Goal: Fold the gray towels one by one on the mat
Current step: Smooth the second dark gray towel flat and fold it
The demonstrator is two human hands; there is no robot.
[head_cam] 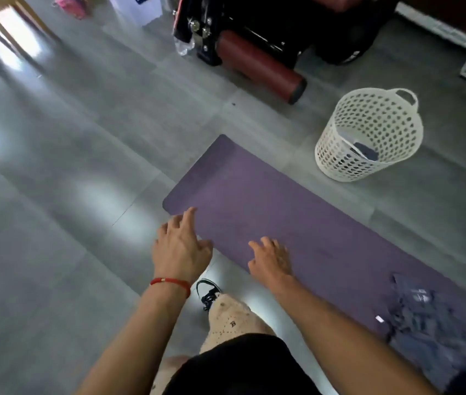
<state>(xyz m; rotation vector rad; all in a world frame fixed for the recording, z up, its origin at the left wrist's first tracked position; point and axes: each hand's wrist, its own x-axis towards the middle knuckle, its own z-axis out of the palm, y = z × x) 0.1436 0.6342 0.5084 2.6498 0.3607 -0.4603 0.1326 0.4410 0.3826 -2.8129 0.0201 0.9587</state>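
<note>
Gray terry cloth lies in a rumpled heap, the gray towels (pixel 428 317), at the near right end of the purple mat (pixel 269 201), which is rolled out on the tiled floor (pixel 55 166). A small white tag shows at the heap's left edge. Another dark cloth sits inside the white perforated basket (pixel 368 135) standing on the floor just beyond the mat's far edge; whether it is a towel cannot be told.

Both hands are empty. The left hand (pixel 180 246) hangs over the mat's near left corner with fingers spread and the forefinger stretched forward; a red cord circles its wrist. The right hand (pixel 271 258) hovers over the mat beside it, fingers loosely spread. Whether either touches the mat is unclear.

Judging by the creases, the towels are soft, light and limp: they will sag, drape and cling to one another, but will not slip or break. The sensible hold is a pinch at two neighbouring corners of the top one, lifted clear of the heap and laid flat on the bare mat before folding.
</note>
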